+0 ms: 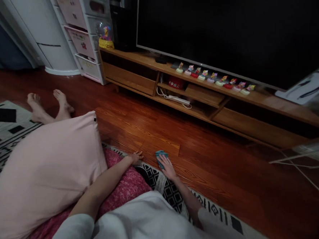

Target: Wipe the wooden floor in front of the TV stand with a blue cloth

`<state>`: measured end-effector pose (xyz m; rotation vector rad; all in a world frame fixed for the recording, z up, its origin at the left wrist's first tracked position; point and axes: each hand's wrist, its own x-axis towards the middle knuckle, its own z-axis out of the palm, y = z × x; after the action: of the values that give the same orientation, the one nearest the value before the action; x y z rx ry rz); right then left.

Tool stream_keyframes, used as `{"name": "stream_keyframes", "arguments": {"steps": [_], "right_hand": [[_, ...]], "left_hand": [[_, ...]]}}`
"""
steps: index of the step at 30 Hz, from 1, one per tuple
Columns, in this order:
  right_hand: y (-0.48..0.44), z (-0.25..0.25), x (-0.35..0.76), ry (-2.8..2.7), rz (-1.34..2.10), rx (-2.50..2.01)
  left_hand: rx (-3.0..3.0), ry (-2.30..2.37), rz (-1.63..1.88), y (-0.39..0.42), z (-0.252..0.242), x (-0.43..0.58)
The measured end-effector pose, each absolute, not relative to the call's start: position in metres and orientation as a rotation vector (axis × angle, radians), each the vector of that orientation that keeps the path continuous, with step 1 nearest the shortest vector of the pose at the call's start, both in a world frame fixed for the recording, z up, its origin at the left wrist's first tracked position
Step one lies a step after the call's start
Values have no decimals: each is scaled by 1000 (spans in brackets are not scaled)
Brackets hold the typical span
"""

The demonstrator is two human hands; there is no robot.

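Observation:
A small folded teal cloth (161, 154) lies on the reddish wood floor, just beyond the edge of the patterned rug. My right hand (167, 166) rests on it, palm down with the fingers stretched out, covering its lower part. To the left, my left hand (136, 157) is set down on the floor by the rug's edge, its fingers apart and nothing in it. A dark round object, partly hidden, sits just below my left hand. My left forearm passes over the pink patterned fabric beside a large pale pink pillow (56, 154).
Ahead stands a low wooden TV stand (135, 81) with several small figurines (213, 77) before a large screen (224, 29). Bare feet (35, 105) show beyond the pillow. Drawers (91, 69) stand back left; a thin-legged rack (299, 161) is at right.

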<state>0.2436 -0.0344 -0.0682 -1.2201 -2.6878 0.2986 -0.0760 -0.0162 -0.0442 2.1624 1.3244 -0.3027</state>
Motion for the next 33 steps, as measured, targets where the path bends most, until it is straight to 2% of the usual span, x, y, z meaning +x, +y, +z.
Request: {"name": "stream_keyframes", "arguments": {"steps": [6, 10, 13, 16, 25, 29, 33], "right_hand": [[-26, -80, 372, -2149, 63, -1963], [5, -80, 365, -1601, 11, -2370], [36, -76, 322, -1378, 19, -2454], [64, -73, 265, -1524, 60, -2290], [80, -65, 92, -2569, 274, -1415], [90, -57, 92, -2759, 347, -1072], [118, -53, 157, -2741, 289, -1215]], "left_hand": [[2139, 1366, -371, -16, -47, -74], [2128, 1366, -390, -16, -46, -74], [2133, 1360, -396, -18, -44, -74], [2134, 1359, -360, -21, -40, -72], [2022, 1407, -313, -29, -23, -67], [1988, 1405, -336, -30, -21, -66], [2005, 1403, -360, -30, -22, -66]]}}
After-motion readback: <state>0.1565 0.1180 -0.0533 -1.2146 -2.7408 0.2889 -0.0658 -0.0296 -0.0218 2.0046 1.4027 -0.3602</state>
